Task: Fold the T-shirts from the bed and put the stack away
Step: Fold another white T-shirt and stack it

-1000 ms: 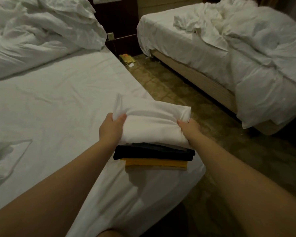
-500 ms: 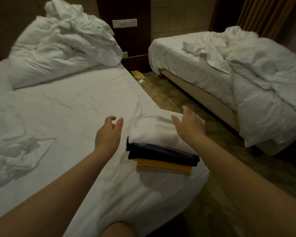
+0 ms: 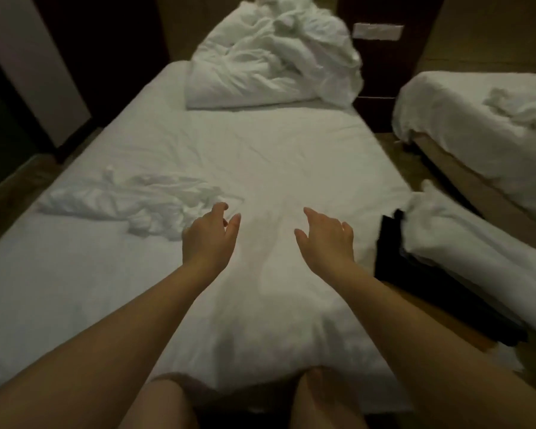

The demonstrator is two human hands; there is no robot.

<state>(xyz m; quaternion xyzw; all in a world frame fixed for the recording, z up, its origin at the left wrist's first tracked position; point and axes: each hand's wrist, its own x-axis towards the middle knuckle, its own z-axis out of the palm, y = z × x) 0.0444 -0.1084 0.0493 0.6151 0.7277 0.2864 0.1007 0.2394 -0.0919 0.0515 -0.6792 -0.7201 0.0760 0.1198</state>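
A stack of folded T-shirts [image 3: 464, 258] lies at the right edge of the bed [image 3: 260, 168], white on top, black under it, an orange one at the bottom. A crumpled white T-shirt [image 3: 130, 202] lies unfolded on the left half of the bed. My left hand [image 3: 209, 239] hovers over the sheet just right of that crumpled shirt, fingers relaxed and holding nothing. My right hand [image 3: 325, 239] hovers over the middle of the bed, left of the stack, fingers spread and holding nothing.
A heap of white duvet and pillow [image 3: 270, 57] fills the head of the bed. A second bed [image 3: 483, 125] with rumpled white linen stands to the right across a narrow floor gap. Dark walls and a light switch panel [image 3: 378, 30] are behind.
Both hands let go of the white folded shirt on the stack and moved left over the bed. My view swung left, so the stack now sits at the right.
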